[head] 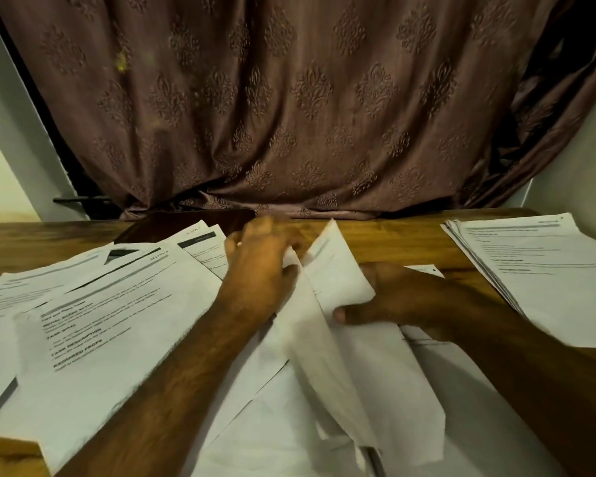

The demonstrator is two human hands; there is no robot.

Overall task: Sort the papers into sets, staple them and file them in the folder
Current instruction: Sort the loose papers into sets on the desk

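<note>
Printed white papers lie spread over a wooden table (393, 235). A loose spread of sheets (100, 321) covers the left half. In the middle, a few sheets (327, 294) stand lifted and curled between my hands. My left hand (262, 259) grips their far left edge, its fingers blurred. My right hand (389, 301) holds the right side of the same sheets, thumb pressed on the paper. More blank-looking sheets (324, 425) lie under my forearms. A neat stack of papers (544, 270) sits at the right. No stapler is in sight.
A dark flat object (186, 222), perhaps a folder, lies at the table's back left, partly under papers. A brown patterned curtain (289, 98) hangs directly behind the table. Bare wood shows at the back centre and near left corner.
</note>
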